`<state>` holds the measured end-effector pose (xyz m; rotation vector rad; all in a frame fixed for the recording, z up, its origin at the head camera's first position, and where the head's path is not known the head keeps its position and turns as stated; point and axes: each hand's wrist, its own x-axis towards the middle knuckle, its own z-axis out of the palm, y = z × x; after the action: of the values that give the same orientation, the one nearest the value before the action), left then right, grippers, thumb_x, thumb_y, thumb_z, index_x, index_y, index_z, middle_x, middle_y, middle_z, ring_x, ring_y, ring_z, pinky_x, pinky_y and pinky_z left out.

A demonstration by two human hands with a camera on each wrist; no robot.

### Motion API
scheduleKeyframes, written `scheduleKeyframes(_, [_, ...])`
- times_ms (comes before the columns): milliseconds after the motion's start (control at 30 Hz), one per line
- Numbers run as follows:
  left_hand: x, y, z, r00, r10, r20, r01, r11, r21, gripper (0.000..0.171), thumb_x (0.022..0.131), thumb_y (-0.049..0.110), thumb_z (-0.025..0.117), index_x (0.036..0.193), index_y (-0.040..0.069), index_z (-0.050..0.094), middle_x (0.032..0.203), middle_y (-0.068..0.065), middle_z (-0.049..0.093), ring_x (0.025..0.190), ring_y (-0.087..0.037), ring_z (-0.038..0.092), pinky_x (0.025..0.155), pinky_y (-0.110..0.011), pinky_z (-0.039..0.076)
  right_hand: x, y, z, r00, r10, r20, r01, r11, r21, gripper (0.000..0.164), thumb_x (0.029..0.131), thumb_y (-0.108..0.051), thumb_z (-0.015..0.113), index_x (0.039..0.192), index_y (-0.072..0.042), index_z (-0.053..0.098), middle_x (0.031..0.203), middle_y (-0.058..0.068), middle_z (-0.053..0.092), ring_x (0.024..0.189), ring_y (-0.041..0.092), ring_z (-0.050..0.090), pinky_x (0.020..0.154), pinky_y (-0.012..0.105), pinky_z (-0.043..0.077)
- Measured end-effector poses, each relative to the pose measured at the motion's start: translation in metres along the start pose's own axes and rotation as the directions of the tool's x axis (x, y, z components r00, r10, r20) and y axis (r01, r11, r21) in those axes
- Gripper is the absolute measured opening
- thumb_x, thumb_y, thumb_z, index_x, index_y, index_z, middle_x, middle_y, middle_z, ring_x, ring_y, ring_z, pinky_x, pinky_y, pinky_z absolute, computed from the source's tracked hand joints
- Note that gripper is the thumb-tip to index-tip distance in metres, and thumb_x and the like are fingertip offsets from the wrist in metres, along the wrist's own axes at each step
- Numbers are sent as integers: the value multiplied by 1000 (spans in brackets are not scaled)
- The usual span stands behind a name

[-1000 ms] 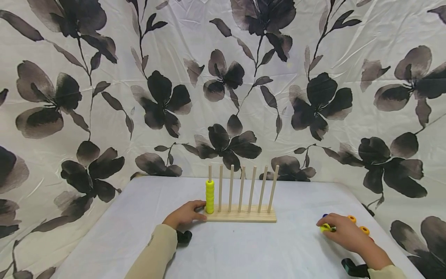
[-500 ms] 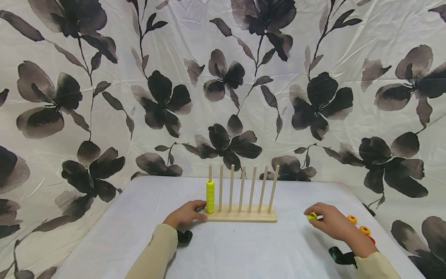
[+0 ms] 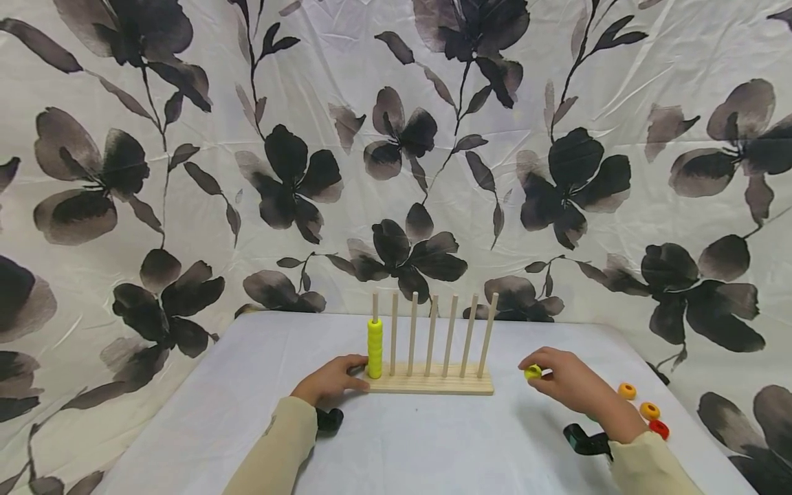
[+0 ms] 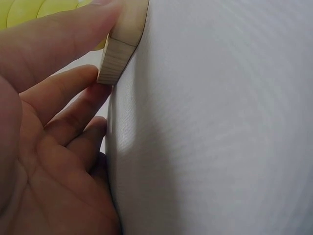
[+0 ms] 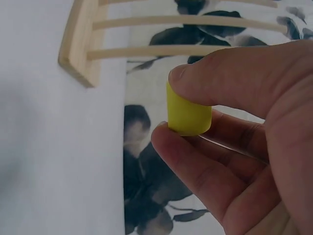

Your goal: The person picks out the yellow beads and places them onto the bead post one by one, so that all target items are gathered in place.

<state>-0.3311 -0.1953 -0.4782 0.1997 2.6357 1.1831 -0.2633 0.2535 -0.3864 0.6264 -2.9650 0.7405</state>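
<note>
A wooden peg stand [image 3: 433,386] with a row of upright pegs stands on the white table. Yellow beads [image 3: 375,349] are stacked on its leftmost peg; the other pegs are bare. My left hand [image 3: 331,379] holds the left end of the base, thumb along the near side and fingertips at the end, as the left wrist view shows on the base's corner [image 4: 122,54]. To the right of the stand, my right hand [image 3: 572,378] pinches a yellow bead [image 5: 188,115] between thumb and fingers, raised above the table.
Orange beads [image 3: 627,391] and a red bead [image 3: 659,430] lie near the table's right edge, beside my right forearm. Behind the white table [image 3: 297,337] hangs a floral cloth [image 3: 396,172]. Black wrist cameras [image 3: 584,440] sit under both wrists.
My right hand has picked the yellow bead up from among the loose beads at the right and carried it leftward toward the stand. My left hand stays at the base.
</note>
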Motion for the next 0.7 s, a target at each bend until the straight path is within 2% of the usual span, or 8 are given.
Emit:
scheduleKeyframes(300, [0,1,0,1000,13,-5,-13,1000,24,72,76,29,81,140,14,52,148,-10,48,141,-37,36,114,-61,26,11,-13,-1,988,-146,-40,146,989,-14,22,87,-14,70,110,-15,68,109,-1,66,95,16,64,78,28,58])
scheduleKeyframes(433, [0,2,0,1000,4,-4,-4,1000,11,72,75,29,81,140,15,52,148,-10,48,141,-37,35,114,-62,25,15,-20,-2,984,-169,-49,169,986,-12,25,87,-16,72,111,-15,68,109,-2,66,94,14,65,78,26,58])
scheduleKeyframes(700, [-2,3,1,1000,-7,-3,7,1000,3,73,75,30,81,141,16,52,149,-10,47,142,-37,34,114,-62,24,25,-31,0,978,-198,-65,202,978,58,28,86,-16,73,113,-15,68,109,-2,67,97,15,65,81,26,58])
